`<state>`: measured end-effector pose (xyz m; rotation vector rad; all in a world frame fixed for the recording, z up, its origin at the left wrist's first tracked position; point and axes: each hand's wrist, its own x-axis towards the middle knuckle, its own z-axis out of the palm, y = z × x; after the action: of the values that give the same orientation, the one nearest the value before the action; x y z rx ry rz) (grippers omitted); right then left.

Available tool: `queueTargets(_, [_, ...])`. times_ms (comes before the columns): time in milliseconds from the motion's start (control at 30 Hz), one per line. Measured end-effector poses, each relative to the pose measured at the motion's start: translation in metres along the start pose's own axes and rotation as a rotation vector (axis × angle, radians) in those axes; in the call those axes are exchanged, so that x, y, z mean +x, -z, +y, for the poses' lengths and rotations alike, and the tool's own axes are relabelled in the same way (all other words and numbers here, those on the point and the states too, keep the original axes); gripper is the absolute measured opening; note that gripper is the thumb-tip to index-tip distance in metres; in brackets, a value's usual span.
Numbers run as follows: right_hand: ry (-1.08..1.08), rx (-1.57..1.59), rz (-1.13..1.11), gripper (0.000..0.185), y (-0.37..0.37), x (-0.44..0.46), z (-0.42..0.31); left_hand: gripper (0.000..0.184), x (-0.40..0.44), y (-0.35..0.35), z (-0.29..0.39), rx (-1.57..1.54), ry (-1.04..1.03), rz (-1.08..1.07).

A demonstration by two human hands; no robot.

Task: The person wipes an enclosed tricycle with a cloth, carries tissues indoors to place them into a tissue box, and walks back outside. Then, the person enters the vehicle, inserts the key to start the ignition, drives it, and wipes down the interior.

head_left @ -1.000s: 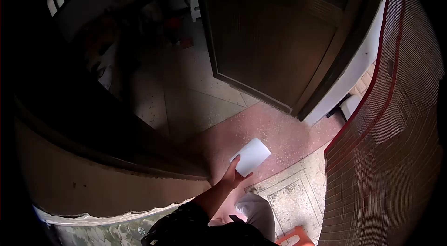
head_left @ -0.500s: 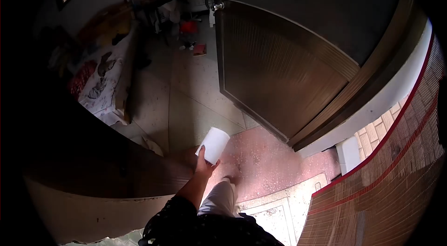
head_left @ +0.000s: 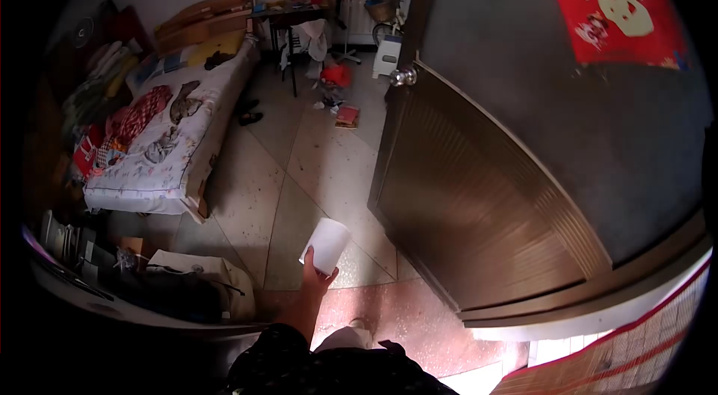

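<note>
Shifted since prior frame: white roll, now farther over grey floor. L hand nearest, fingers clasping its near end; long axis runs fwd of fingers, slightly R. R hand unseen.

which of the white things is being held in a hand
The white cylinder: the left hand grips it, while the white stool stands near the bicycle and the white sheet lies on the bed.

The left forearm is extended forward and slightly outward from a dark sleeve, bare to the wrist. The left hand is held out before the body, the thumb raised on the left and the fingers curled on the right.
</note>
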<state>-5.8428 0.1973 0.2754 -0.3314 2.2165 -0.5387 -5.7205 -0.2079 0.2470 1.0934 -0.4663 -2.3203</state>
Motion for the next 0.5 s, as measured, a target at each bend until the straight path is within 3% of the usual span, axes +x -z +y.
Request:
queueTargets(100, [-0.006,-0.025,-0.010,0.027,0.032,0.034,-0.031,0.053,0.030,-0.015,0.040,-0.001,-0.045,0.008])
queueTargets(200, [-0.034,-0.056,-0.029,0.028,0.053,0.069,-0.048,0.043,0.055,-0.030,0.077,-0.068,-0.138,-0.137])
queueTargets(300, [-0.091,-0.095,-0.068,0.029,0.067,0.101,-0.055,0.042,0.070,-0.054,0.112,-0.088,-0.145,0.020])
queueTargets(500, [-0.141,-0.235,-0.229,0.031,0.098,0.162,-0.062,0.045,0.145,-0.058,0.167,-0.210,-0.133,-0.053])
